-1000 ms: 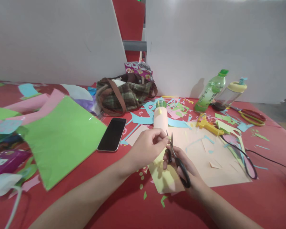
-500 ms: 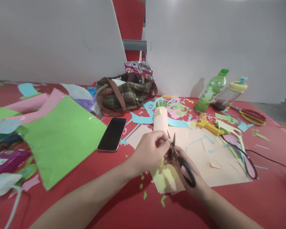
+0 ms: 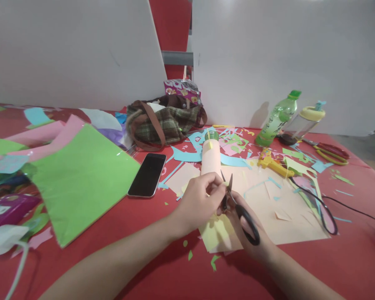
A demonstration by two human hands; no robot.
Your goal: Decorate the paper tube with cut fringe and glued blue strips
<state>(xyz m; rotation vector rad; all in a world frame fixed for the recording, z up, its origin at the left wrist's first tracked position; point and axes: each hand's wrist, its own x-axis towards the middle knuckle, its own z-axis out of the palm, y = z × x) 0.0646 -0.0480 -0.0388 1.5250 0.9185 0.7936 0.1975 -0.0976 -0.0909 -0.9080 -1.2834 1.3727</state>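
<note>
So you've got your left hand (image 3: 200,200) closed in a pinch on the top edge of the yellow paper (image 3: 217,233), fingertips right up against the blades. Your right hand (image 3: 251,237) is wrapped around the black scissors (image 3: 237,206), fingers through the loops, blades a little apart at the tips and pointing away from you. The yellow paper sits directly below both hands, its lower part overlapping the near corner of the big peach sheet (image 3: 268,208) on the red table (image 3: 143,241).

Just beyond your knuckles there's a peach paper roll (image 3: 210,160) standing up. A black phone (image 3: 147,175) lies face up to the left, just beside a big green sheet (image 3: 81,179).

Further back is a plaid bag (image 3: 165,123) with a purple snack packet (image 3: 183,89) sticking out. It has white lettering on it, but it's too blurry to read. Same deal with the green bottle (image 3: 276,118) on the right: it has a label, can't make out the brand. A clear bottle with a yellow lid (image 3: 301,123) leans right beside it.

A yellow glue gun (image 3: 273,163) lies on the far edge of the peach sheet, and red scissors (image 3: 329,151) sit well off to the right.
</note>
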